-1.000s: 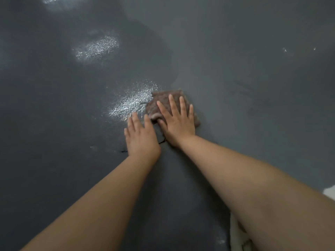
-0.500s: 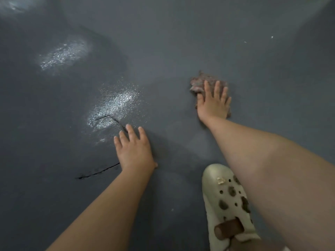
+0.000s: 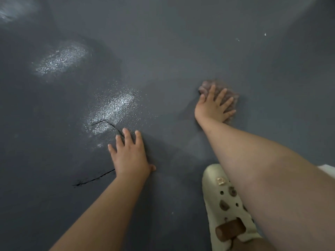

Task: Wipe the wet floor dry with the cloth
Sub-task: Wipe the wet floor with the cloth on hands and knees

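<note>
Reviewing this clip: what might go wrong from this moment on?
1. The left hand rests flat on the floor beside a shiny wet patch; it might slip.
2. The right hand presses the cloth well to the right of that patch, so the glistening patches may stay wet.

Both arms reach forward and down, bare from wrist to elbow. The left hand lies flat, palm down, fingers straight and a little spread, the thumb stuck out to the side near the wrist. The right arm stretches farther out and angles across from the right. The right hand is palm down too, fingers fanned wide and pressing flat on the cloth, which shows beyond the fingertips and beside the little finger.
</note>
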The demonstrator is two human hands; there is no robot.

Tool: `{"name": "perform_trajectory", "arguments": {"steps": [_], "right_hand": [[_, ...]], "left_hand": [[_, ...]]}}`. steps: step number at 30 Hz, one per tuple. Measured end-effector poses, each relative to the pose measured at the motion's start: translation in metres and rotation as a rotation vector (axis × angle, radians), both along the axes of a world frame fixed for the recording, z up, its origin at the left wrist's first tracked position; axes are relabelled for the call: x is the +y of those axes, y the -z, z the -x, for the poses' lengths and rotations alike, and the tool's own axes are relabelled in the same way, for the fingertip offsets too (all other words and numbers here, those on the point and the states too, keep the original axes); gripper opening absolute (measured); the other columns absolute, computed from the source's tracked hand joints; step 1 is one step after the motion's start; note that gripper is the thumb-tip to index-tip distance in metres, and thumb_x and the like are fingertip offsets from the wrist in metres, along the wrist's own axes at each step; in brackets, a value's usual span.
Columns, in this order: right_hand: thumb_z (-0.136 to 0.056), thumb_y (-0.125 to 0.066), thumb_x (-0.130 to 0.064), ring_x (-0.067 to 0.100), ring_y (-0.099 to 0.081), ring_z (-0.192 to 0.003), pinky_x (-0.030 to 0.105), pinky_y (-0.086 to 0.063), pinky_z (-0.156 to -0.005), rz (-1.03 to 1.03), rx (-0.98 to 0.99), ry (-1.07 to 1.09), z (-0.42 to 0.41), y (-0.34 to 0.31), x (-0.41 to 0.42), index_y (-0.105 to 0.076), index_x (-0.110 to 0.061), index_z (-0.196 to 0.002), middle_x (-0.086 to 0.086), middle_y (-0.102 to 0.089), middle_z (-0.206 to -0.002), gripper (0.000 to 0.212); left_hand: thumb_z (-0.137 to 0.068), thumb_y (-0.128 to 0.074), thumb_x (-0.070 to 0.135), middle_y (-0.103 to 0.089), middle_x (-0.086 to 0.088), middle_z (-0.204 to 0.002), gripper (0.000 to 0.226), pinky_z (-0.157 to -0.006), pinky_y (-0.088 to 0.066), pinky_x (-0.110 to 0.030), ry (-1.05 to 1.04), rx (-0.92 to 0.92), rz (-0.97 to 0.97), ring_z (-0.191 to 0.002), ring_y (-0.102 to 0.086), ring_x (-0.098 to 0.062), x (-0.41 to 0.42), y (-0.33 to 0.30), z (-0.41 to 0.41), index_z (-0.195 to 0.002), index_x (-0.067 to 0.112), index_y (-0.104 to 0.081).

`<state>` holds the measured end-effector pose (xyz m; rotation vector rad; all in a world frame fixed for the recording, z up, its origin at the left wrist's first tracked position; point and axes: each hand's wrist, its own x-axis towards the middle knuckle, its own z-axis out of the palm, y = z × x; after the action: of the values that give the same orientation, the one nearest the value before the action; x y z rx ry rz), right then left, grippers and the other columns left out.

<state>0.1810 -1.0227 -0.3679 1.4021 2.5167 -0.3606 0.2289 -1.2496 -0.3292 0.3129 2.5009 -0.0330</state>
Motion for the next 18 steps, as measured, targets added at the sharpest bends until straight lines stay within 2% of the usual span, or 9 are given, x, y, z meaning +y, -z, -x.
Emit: {"name": "perform_trajectory", "arguments": {"steps": [5, 9, 11, 15, 18], "right_hand": [[-0.100, -0.019, -0.047, 0.035, 0.017, -0.143, 0.062, 0.010, -0.109, 0.028, 0.041, -0.456, 0.031, -0.001, -0.086, 0.002, -0.037, -0.150, 0.000, 0.015, -0.159, 0.055], [-0.100, -0.021, -0.048, 0.034, 0.019, -0.143, 0.060, 0.015, -0.108, 0.094, 0.057, -0.893, 0.028, 0.000, -0.165, -0.002, -0.040, -0.150, -0.001, 0.015, -0.159, 0.054], [-0.099, -0.021, -0.050, 0.033, 0.019, -0.143, 0.059, 0.015, -0.108, 0.081, 0.035, -1.062, 0.034, 0.001, -0.178, -0.001, -0.042, -0.149, -0.003, 0.015, -0.158, 0.054], [-0.098, -0.022, -0.053, 0.029, 0.018, -0.144, 0.056, 0.012, -0.111, 0.055, -0.002, -1.162, 0.064, -0.001, -0.160, -0.002, -0.046, -0.148, -0.006, 0.015, -0.158, 0.054], [-0.098, -0.021, -0.053, 0.029, 0.017, -0.144, 0.053, 0.011, -0.114, 0.052, -0.013, -1.066, 0.084, -0.005, -0.147, -0.001, -0.045, -0.148, -0.004, 0.015, -0.158, 0.054]], "left_hand": [[-0.068, -0.074, 0.058, 0.011, -0.004, -0.159, 0.119, -0.119, -0.010, -0.035, -0.001, -0.007, -0.163, -0.146, 0.002, -0.026, -0.019, 0.004, 0.000, -0.151, 0.020, 0.002], [-0.063, -0.080, 0.051, 0.005, 0.000, -0.159, 0.124, -0.119, -0.004, -0.030, 0.027, -0.055, -0.254, -0.146, 0.008, -0.020, -0.034, 0.006, 0.001, -0.151, 0.016, -0.002], [-0.063, -0.080, 0.051, 0.006, 0.000, -0.159, 0.125, -0.119, -0.001, -0.030, 0.058, -0.064, -0.268, -0.146, 0.012, -0.020, -0.039, 0.008, 0.002, -0.151, 0.016, 0.001], [-0.065, -0.079, 0.052, 0.022, -0.002, -0.156, 0.130, -0.119, -0.002, -0.032, 0.079, -0.055, -0.252, -0.144, 0.018, -0.019, -0.043, 0.010, -0.001, -0.150, 0.017, 0.013], [-0.065, -0.079, 0.051, 0.027, -0.002, -0.155, 0.131, -0.118, -0.001, -0.030, 0.111, -0.071, -0.224, -0.144, 0.020, -0.018, -0.048, 0.009, 0.000, -0.150, 0.017, 0.015]]}}
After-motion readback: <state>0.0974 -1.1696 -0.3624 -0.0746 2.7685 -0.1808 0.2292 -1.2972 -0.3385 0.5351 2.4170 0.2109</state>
